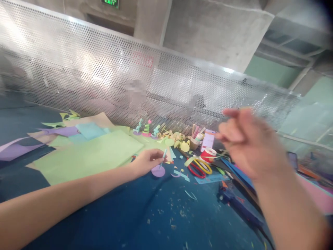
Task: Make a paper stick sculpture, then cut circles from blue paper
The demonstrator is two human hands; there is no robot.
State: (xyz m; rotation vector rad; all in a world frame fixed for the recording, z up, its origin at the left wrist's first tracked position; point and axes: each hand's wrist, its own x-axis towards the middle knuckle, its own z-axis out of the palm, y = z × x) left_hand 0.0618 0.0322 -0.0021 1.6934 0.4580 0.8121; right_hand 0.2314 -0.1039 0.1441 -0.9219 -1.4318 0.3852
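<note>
Closest to us, the blue table (117,218) runs toward us in one wide stretch, with small paper crumbs scattered over it, leaving room to move in front of the work. On our right lies one blue glue gun (240,206), its cord trailing toward us. Above that side hangs our right hand (241,135), raised and blurred, fingers curled; whether they hold anything we cannot tell. Now the centre: one purple disc (158,171) lies flat on the table, and one thin pale-blue stem (163,158) stands on it, long axis nearly upright, its top leaning to our right. Our left hand (153,158) pinches that stem between thumb and fingers. Left of it, the edge of a large green sheet (93,156) closes in just beside our wrist; to the right we count one red loop handle (196,171) and one yellow loop handle (205,167), though we can't say whether they make one pair of scissors. Just behind them sits one red-and-white cup-like piece (208,155). Farther off, three little spiral paper pieces (147,130) stand in a row, one phone (207,139) is propped upright, and a perforated metal screen (104,76) bounds the far side.
</note>
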